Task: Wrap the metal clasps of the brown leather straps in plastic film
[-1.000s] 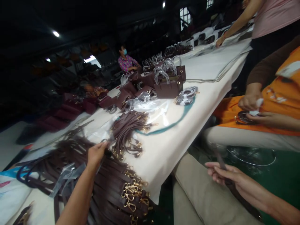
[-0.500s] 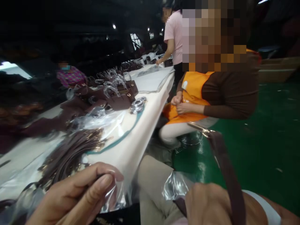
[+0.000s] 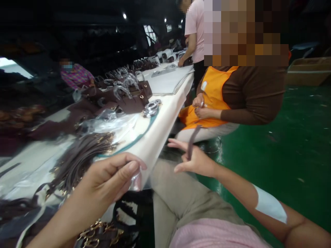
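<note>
My left hand [image 3: 116,179] is closed in a pinch on a clear plastic bag [image 3: 136,179], just off the table edge. The bag's faint film seems to spread over my lap, but its outline is hard to see. My right hand [image 3: 198,162] is out over the knees with thumb and fingers extended. A dark brown leather strap [image 3: 193,140] stands up from between its fingers; its lower part is hidden by the hand. A bundle of similar brown straps [image 3: 80,158] with gold clasps lies on the table, left of my left hand.
The white-covered table [image 3: 165,127] bears brown handbags [image 3: 131,103], plastic-wrapped rings [image 3: 152,108], a teal cord [image 3: 141,141] and plastic sheets [image 3: 108,120]. A co-worker in an orange apron [image 3: 216,93] sits close ahead. Gold-clasped pieces [image 3: 99,234] lie low at left.
My right hand has moved forward and left, away from my body, its fingers stretching out with the strap. My left hand, pinching the bag, has risen slightly and shifted right.
</note>
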The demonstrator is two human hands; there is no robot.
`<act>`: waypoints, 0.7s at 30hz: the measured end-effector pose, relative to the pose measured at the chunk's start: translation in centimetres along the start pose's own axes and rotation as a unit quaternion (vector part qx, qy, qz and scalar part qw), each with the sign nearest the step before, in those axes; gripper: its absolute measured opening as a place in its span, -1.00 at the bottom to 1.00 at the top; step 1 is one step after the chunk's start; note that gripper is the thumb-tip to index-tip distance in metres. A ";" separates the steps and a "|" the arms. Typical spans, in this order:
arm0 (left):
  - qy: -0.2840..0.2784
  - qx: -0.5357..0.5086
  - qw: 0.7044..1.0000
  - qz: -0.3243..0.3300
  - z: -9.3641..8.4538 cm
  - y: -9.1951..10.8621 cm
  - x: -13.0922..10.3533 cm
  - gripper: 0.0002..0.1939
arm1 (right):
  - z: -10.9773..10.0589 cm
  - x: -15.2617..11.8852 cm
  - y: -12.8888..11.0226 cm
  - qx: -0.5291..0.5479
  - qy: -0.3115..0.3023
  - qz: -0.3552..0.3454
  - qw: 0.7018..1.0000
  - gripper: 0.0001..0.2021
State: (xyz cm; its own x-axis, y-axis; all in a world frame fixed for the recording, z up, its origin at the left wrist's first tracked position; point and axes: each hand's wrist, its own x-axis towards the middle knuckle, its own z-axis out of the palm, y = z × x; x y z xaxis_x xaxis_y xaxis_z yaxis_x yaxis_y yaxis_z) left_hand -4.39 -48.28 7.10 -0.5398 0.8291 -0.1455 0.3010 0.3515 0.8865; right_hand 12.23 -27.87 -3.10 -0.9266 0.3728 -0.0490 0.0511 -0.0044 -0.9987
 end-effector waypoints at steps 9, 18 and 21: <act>-0.040 0.252 0.965 0.056 -6.6 -5.1 -0.1 -0.81 | 2.4 -0.7 3.7 0.102 -0.173 0.151 0.968 -0.59; 0.199 0.682 0.703 -0.038 -28.7 -13.1 0.6 -0.69 | 5.2 2.3 1.8 0.136 -0.111 0.134 0.975 -0.46; 0.209 0.684 0.689 -0.118 -33.1 -17.3 -0.5 -0.53 | 6.4 2.9 2.5 0.132 -0.111 0.148 0.974 -0.42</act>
State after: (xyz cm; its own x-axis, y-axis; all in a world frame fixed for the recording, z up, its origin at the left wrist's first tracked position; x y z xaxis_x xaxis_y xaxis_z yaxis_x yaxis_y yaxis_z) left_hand -35.35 -69.13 6.39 -0.7944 0.5810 0.1773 0.4706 0.7732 -0.4250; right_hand 7.30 -32.73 -5.88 -0.9449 0.1100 -0.3083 0.2578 -0.3305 -0.9079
